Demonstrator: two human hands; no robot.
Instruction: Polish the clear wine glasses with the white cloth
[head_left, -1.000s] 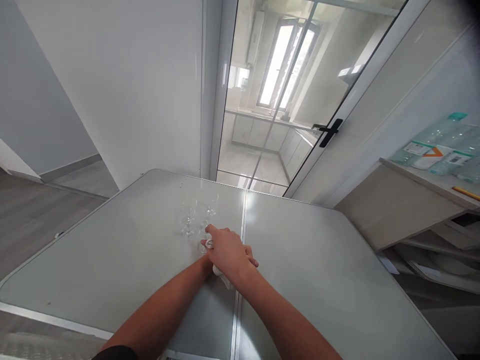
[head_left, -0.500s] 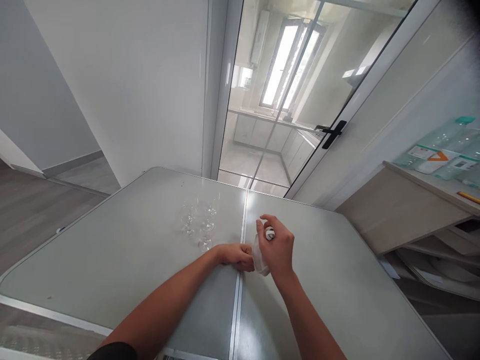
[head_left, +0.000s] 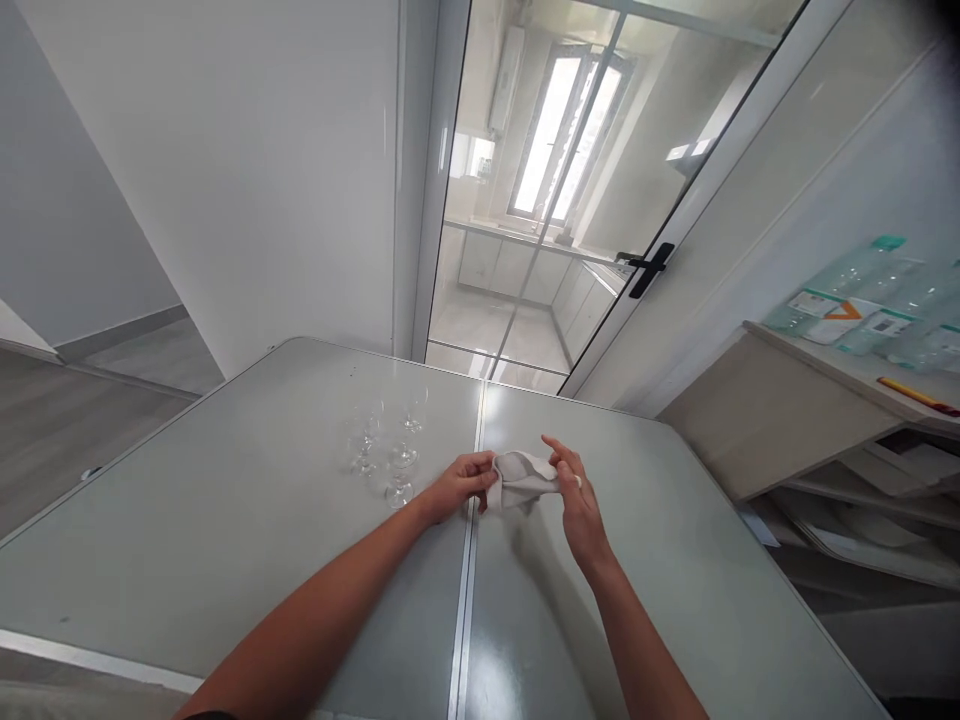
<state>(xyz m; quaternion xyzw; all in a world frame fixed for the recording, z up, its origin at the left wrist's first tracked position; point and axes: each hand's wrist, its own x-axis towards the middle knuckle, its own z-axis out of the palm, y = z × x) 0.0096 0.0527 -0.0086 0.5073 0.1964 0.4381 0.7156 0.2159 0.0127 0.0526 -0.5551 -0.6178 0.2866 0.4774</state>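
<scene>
A white cloth [head_left: 521,481] is stretched between my two hands above the table's centre seam. My left hand [head_left: 459,485] pinches its left side with bent fingers. On the other side, my right hand [head_left: 577,495] grips the cloth's right end between thumb and fingers, the index finger sticking out. A rounded shape shows in the cloth's middle; whether a glass is inside I cannot make out. Left of my hands, several small clear stemmed glasses stand in a group, the closest being a stemmed glass [head_left: 400,492] near my left wrist.
The grey-green table [head_left: 225,520] has a metal seam [head_left: 463,600] down its middle. Beyond its far edge is a glazed door with a black handle [head_left: 651,268]. At right, a shelf unit [head_left: 705,420] holds plastic bottles [head_left: 844,310] and a yellow-orange pencil-like stick [head_left: 916,395].
The cloth was bunched in my right hand beside my left fist; now it is spread between both hands. My right hand has moved right and turned, and my left hand has risen slightly.
</scene>
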